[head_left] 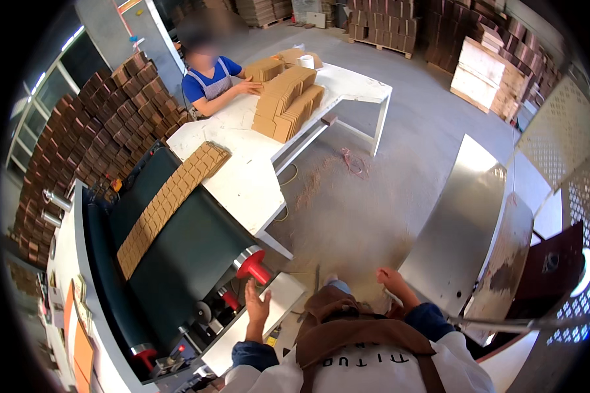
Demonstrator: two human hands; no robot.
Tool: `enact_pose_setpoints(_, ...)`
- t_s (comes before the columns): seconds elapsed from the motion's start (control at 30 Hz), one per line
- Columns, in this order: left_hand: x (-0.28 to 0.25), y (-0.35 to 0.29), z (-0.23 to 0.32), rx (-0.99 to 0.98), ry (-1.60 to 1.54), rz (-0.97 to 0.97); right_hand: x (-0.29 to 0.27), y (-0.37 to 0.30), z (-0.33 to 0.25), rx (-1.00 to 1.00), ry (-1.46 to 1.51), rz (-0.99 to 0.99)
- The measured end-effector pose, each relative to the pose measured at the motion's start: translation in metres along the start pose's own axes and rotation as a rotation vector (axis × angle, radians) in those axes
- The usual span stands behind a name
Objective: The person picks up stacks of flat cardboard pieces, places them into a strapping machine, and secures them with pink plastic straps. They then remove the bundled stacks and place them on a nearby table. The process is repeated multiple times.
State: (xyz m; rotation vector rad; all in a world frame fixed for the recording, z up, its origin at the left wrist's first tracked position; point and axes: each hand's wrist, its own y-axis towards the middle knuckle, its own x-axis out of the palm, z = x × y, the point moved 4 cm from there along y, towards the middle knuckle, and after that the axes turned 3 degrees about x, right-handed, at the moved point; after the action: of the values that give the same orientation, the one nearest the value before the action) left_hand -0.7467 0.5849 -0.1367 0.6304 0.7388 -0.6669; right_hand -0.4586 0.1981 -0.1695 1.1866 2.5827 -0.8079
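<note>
My left hand [257, 305] is raised beside the near corner of a conveyor, its fingers stretched and apart with nothing in them. Close to it are the red-collared end of a roller [250, 262] and a pale metal ledge [283, 295]. On the right, my right hand [394, 283] hovers near the edge of a shiny sheet-metal surface [449, 242]. Its fingers are curled in, and no object shows in them. The dark green conveyor belt [177, 255] carries a long row of overlapping brown cardboard pieces [164, 203] lying slantwise across it.
Beyond the belt stands a white table [233, 177] with stacks of folded cardboard [285, 98]. A co-worker in blue [210, 85] touches one stack. Bundled cardboard piles [92, 137] line the left wall. A pink cord [354, 164] lies on the floor. Perforated panels [557, 131] stand right.
</note>
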Motion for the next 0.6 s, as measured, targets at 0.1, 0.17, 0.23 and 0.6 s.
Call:
enact_pose_setpoints(0.1,0.014,0.045,-0.015,-0.137,-0.171,0.071,-0.027,0.039,0.0,0.129,0.067,-0.003)
enact_pose_setpoints(0.17,0.034,0.087,-0.014,-0.223,-0.27,0.094,-0.054,0.073,-0.001,0.133,0.094,0.03)
enact_pose_setpoints(0.23,0.061,0.141,0.0,-0.362,-0.481,0.157,-0.089,0.116,-0.001,0.186,0.12,0.024)
enact_pose_setpoints(0.6,0.206,0.478,0.027,-0.44,-0.582,0.054,-0.278,0.302,-0.062,0.293,0.255,0.309)
